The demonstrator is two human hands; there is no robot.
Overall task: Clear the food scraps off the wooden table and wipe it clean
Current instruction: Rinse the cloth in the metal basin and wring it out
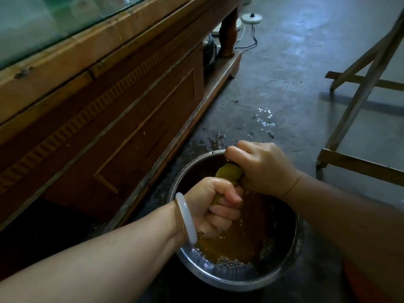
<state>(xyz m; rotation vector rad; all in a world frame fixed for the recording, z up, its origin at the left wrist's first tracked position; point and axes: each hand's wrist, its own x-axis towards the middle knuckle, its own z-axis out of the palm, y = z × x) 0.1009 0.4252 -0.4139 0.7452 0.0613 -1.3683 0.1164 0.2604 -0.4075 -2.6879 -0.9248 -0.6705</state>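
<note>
Gripping a twisted yellow-green cloth (229, 171) over a metal basin (220, 274), both hands are closed tight around it. The left hand (215, 207) has its fingers curled fully into a fist on the lower end of the cloth, and a pale bangle (185, 217) sits on that wrist. The right hand (262, 167) holds the upper end, fingers wrapped around it, knuckles toward the camera. Only a short piece of the cloth shows between the two fists; the rest is hidden inside them.

The basin stands on a dark concrete floor (295, 73) and holds brownish water (229, 246) with small bubbles near the front rim. What looks like thin streams of water falls below the hands, but the light is poor and I cannot be certain. Wet splashes (264, 121) lie on the floor just behind the basin.

To the left, close beside the basin, is a long wooden cabinet (105, 119) with carved panels and a glass top (43, 25). Near its far leg a white round appliance base (251, 18) with a black cord rests on the floor. At the right stands a wooden folding frame (358, 101), well apart from the basin.
</note>
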